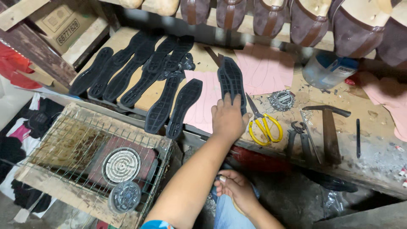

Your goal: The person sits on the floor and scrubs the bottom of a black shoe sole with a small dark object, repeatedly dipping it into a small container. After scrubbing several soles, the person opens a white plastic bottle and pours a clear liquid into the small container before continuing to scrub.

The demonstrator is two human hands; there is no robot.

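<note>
My left hand (pixel 228 120) reaches up onto the wooden workbench (pixel 373 148) and grips the near end of a black rubber shoe sole (pixel 231 78), tread side up. The sole lies on pink paper patterns (pixel 265 68). My right hand (pixel 237 188) is low by my lap, below the bench edge, with its fingers curled. Whether it holds anything is hidden. Yellow-handled scissors (pixel 263 125) lie just right of my left hand.
Several more black soles (pixel 140 72) lie in a row on the left of the bench. Right of the scissors are pliers (pixel 296 135), a hammer (pixel 328 127), a black pen (pixel 358 138) and a plastic tub (pixel 326 70). Brown shoes (pixel 305 19) line the shelf behind. A wire-covered hotplate (pixel 121 165) stands lower left.
</note>
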